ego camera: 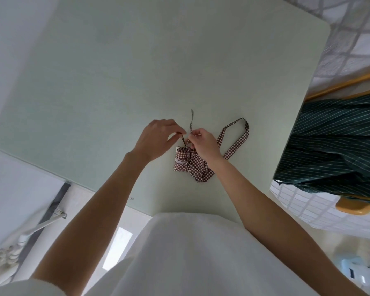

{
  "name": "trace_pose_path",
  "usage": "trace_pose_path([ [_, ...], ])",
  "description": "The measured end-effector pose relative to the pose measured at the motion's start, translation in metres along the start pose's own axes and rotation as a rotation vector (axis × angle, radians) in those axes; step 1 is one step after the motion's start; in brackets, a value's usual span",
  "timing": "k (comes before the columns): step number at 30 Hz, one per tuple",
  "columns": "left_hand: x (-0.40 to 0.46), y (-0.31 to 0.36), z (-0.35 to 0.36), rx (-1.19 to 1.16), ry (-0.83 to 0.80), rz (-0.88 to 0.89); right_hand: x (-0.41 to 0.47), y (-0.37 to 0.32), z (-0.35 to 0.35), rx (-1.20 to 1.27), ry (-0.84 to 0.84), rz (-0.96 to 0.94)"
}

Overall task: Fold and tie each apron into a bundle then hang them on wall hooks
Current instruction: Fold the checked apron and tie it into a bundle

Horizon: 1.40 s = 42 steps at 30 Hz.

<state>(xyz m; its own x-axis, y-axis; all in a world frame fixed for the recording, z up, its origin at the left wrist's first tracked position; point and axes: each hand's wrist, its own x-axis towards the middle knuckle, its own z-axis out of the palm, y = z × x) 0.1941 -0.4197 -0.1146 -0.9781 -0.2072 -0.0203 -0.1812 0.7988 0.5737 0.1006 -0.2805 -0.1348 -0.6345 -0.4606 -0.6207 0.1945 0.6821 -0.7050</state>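
A red-and-white checked apron [187,164] lies folded into a small bundle on the pale green table [115,82]. Its neck loop [241,133] trails off to the right of the bundle. My left hand [156,138] pinches one thin tie strap just above the bundle. My right hand [203,143] pinches the other strap, whose free end [192,118] sticks up away from me. The two hands meet over the bundle's top edge, where the straps cross.
A dark green striped apron [338,144] hangs over a wooden chair [357,207] at the table's right edge. A quilted checked cloth [350,39] lies beyond it. White pipes [19,242] run along the floor at lower left.
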Motion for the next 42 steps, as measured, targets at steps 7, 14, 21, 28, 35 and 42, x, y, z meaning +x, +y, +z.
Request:
trace_pose_path([
  [7,0.036,-0.001,-0.001,-0.146,-0.008,-0.15,-0.012,-0.006,0.004,-0.293,0.119,-0.318],
  [14,0.035,0.001,0.013,-0.167,0.075,-0.128,-0.015,-0.002,-0.009,-0.275,0.22,-0.356],
  [21,0.009,0.013,0.032,-0.459,0.32,-0.292,-0.011,-0.001,-0.02,-0.012,0.113,-0.146],
  [28,0.004,0.019,0.043,-0.549,-0.165,-0.404,-0.012,0.003,-0.027,-0.007,0.115,-0.03],
  [35,-0.015,0.013,0.049,-0.589,-0.277,-0.478,-0.024,0.006,-0.027,0.094,-0.122,0.006],
  [42,-0.03,0.015,0.045,-0.923,-0.213,-0.608,-0.032,0.003,-0.025,-0.367,-0.076,-0.32],
])
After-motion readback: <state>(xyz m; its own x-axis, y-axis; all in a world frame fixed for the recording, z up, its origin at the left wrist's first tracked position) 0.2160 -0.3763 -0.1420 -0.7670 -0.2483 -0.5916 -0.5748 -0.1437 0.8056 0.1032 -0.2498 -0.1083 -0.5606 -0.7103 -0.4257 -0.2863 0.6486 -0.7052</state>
